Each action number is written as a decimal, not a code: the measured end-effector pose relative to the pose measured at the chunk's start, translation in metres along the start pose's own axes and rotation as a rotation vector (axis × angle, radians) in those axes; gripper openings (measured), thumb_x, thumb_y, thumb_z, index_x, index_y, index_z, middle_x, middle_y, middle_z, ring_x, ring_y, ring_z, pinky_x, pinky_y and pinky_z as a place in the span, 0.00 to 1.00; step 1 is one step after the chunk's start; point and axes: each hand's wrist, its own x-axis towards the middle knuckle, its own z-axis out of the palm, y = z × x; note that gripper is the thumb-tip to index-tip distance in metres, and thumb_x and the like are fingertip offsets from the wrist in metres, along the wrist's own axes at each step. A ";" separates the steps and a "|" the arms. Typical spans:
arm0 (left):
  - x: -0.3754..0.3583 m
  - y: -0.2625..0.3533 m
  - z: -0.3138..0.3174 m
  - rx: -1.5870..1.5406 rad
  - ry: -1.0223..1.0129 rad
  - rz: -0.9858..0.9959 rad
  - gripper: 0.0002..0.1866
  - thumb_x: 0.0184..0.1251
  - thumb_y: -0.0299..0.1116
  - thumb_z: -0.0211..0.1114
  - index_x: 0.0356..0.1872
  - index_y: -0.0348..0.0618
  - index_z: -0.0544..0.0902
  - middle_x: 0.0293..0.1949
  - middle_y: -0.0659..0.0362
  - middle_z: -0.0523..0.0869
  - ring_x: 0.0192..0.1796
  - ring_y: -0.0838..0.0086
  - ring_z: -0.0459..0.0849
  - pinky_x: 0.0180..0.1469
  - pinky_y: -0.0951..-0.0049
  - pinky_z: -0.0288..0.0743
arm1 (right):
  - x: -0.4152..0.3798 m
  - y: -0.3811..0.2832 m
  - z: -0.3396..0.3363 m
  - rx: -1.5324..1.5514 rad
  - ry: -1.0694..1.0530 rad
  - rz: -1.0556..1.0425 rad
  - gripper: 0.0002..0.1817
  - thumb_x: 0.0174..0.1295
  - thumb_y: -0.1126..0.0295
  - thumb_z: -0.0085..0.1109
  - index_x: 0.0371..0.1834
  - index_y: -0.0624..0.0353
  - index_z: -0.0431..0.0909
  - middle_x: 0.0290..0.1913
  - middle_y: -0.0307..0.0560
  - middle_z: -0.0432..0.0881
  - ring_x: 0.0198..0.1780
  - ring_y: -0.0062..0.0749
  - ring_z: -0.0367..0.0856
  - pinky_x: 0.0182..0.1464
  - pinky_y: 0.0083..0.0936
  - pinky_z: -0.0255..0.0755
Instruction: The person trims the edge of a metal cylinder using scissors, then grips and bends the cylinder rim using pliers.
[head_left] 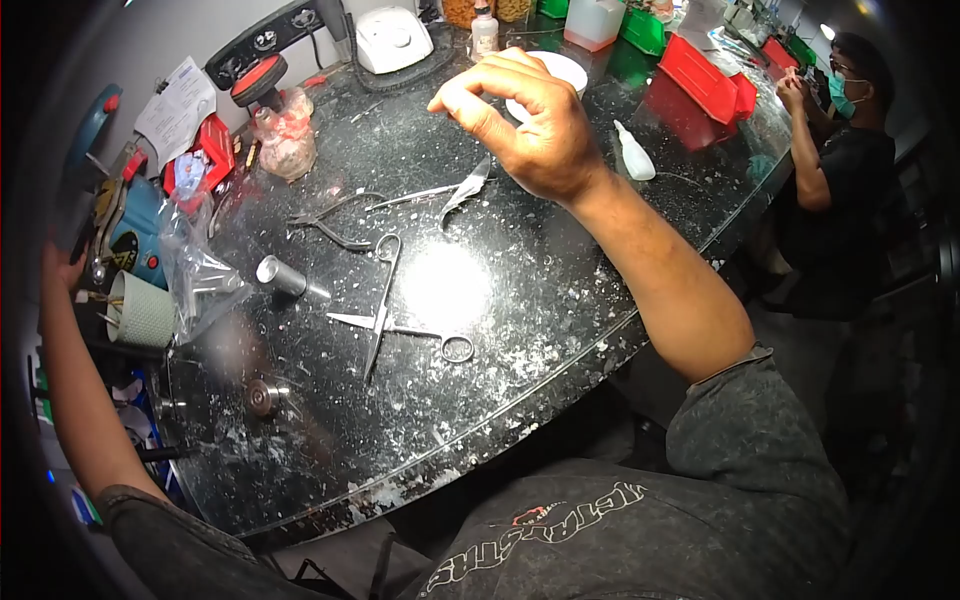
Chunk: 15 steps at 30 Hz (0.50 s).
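Note:
My right hand (530, 125) is raised over the far side of the black worktop, in front of a white bowl (565, 70). Its fingers are loosely bent, and nothing shows in them. At the far left edge my left hand (66, 268) reaches beside a teal machine (143, 235); its fingers are mostly hidden in shadow. Open scissors (380, 322) lie mid-table. Beyond them are pliers (335, 222) and a slim metal tool (415, 196) near a crumpled silvery piece (465, 193). A small metal cylinder (280, 275) lies left of the scissors.
The dusty black worktop (420, 410) has a curved front edge. A clear plastic bag (205, 280) and a pale textured cup (140, 310) stand left. A white squeeze bottle (634, 155) and red bins (695, 80) are at right. Another person (845, 150) sits beyond the right edge.

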 end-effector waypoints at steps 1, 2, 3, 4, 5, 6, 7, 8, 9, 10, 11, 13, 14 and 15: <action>0.008 0.000 0.000 0.024 -0.010 -0.008 0.33 0.64 0.54 0.67 0.62 0.40 0.74 0.60 0.50 0.79 0.59 0.57 0.79 0.60 0.59 0.77 | 0.000 0.000 -0.001 -0.008 0.002 0.003 0.08 0.66 0.67 0.61 0.33 0.57 0.86 0.32 0.39 0.86 0.37 0.28 0.80 0.46 0.26 0.70; 0.016 0.002 0.002 0.045 -0.020 -0.004 0.33 0.63 0.54 0.68 0.61 0.41 0.74 0.59 0.50 0.80 0.58 0.58 0.80 0.60 0.59 0.78 | 0.000 -0.001 -0.002 -0.012 -0.011 0.008 0.08 0.66 0.67 0.61 0.33 0.58 0.86 0.32 0.39 0.86 0.38 0.28 0.80 0.47 0.27 0.70; 0.021 0.002 0.001 0.067 -0.028 -0.002 0.33 0.63 0.54 0.68 0.61 0.41 0.75 0.58 0.50 0.80 0.57 0.58 0.81 0.59 0.59 0.78 | 0.001 -0.002 -0.003 -0.014 -0.027 0.013 0.08 0.66 0.67 0.60 0.33 0.58 0.86 0.32 0.39 0.86 0.38 0.28 0.81 0.48 0.27 0.70; 0.027 0.000 0.001 0.082 -0.033 0.002 0.33 0.62 0.54 0.69 0.61 0.41 0.75 0.58 0.50 0.81 0.56 0.58 0.81 0.58 0.60 0.79 | 0.002 -0.002 -0.003 0.016 -0.016 0.000 0.09 0.67 0.67 0.60 0.33 0.58 0.86 0.32 0.39 0.86 0.38 0.28 0.81 0.49 0.28 0.69; 0.032 0.001 0.000 0.102 -0.044 0.006 0.33 0.62 0.54 0.69 0.61 0.42 0.75 0.57 0.51 0.81 0.55 0.59 0.82 0.57 0.60 0.80 | 0.003 -0.003 -0.003 0.014 -0.019 0.002 0.09 0.67 0.67 0.60 0.33 0.58 0.86 0.32 0.39 0.86 0.38 0.28 0.81 0.49 0.28 0.69; 0.034 0.001 -0.001 0.117 -0.055 0.012 0.33 0.61 0.54 0.70 0.61 0.42 0.75 0.57 0.51 0.82 0.54 0.59 0.83 0.56 0.61 0.80 | 0.004 -0.005 -0.005 0.011 -0.030 0.004 0.09 0.67 0.67 0.60 0.33 0.58 0.86 0.32 0.39 0.86 0.38 0.29 0.81 0.48 0.28 0.70; 0.037 0.003 0.002 0.134 -0.067 0.019 0.34 0.61 0.54 0.70 0.61 0.42 0.75 0.56 0.51 0.82 0.54 0.59 0.83 0.55 0.61 0.81 | 0.004 -0.005 -0.005 0.009 -0.041 0.008 0.09 0.67 0.67 0.59 0.33 0.58 0.86 0.32 0.39 0.86 0.38 0.29 0.81 0.48 0.28 0.70; 0.040 0.002 0.003 0.149 -0.081 0.025 0.34 0.60 0.54 0.71 0.61 0.43 0.75 0.55 0.51 0.82 0.53 0.59 0.84 0.54 0.62 0.81 | 0.003 -0.003 -0.004 0.007 -0.044 0.013 0.09 0.67 0.67 0.59 0.33 0.58 0.86 0.32 0.39 0.86 0.38 0.29 0.81 0.48 0.28 0.70; 0.041 0.002 0.006 0.167 -0.096 0.032 0.34 0.60 0.54 0.71 0.60 0.43 0.75 0.55 0.51 0.83 0.52 0.60 0.84 0.54 0.62 0.82 | 0.003 -0.001 -0.003 0.023 -0.022 0.011 0.09 0.65 0.65 0.62 0.30 0.56 0.85 0.32 0.38 0.86 0.38 0.30 0.81 0.49 0.28 0.70; 0.042 0.001 0.008 0.181 -0.110 0.042 0.34 0.59 0.54 0.72 0.60 0.43 0.75 0.54 0.51 0.83 0.51 0.60 0.85 0.53 0.62 0.82 | 0.003 -0.001 -0.002 0.040 -0.001 0.010 0.09 0.63 0.63 0.65 0.28 0.54 0.85 0.31 0.37 0.87 0.37 0.30 0.82 0.50 0.29 0.70; 0.041 0.001 0.009 0.190 -0.122 0.044 0.34 0.59 0.54 0.72 0.60 0.44 0.76 0.54 0.52 0.84 0.50 0.60 0.86 0.52 0.63 0.83 | 0.003 -0.001 -0.001 0.041 -0.004 0.011 0.09 0.63 0.63 0.65 0.28 0.54 0.85 0.31 0.37 0.87 0.37 0.30 0.82 0.50 0.29 0.70; 0.041 0.002 0.014 0.219 -0.155 0.056 0.34 0.58 0.54 0.73 0.60 0.45 0.76 0.52 0.52 0.85 0.48 0.61 0.87 0.50 0.64 0.84 | 0.003 -0.003 -0.002 0.072 -0.006 0.037 0.09 0.63 0.64 0.65 0.28 0.54 0.85 0.31 0.38 0.87 0.37 0.31 0.82 0.49 0.28 0.70; 0.041 0.002 0.017 0.234 -0.169 0.061 0.34 0.57 0.54 0.73 0.60 0.45 0.76 0.52 0.52 0.85 0.47 0.61 0.87 0.49 0.64 0.84 | 0.004 -0.004 -0.004 0.069 -0.004 0.037 0.09 0.63 0.64 0.65 0.28 0.54 0.85 0.31 0.38 0.87 0.37 0.31 0.82 0.49 0.28 0.70; 0.040 0.003 0.018 0.248 -0.183 0.070 0.34 0.57 0.54 0.74 0.59 0.45 0.76 0.51 0.52 0.85 0.46 0.61 0.88 0.48 0.65 0.85 | 0.005 -0.005 -0.007 0.054 -0.032 0.018 0.09 0.65 0.65 0.62 0.29 0.56 0.85 0.31 0.38 0.86 0.37 0.31 0.82 0.48 0.29 0.70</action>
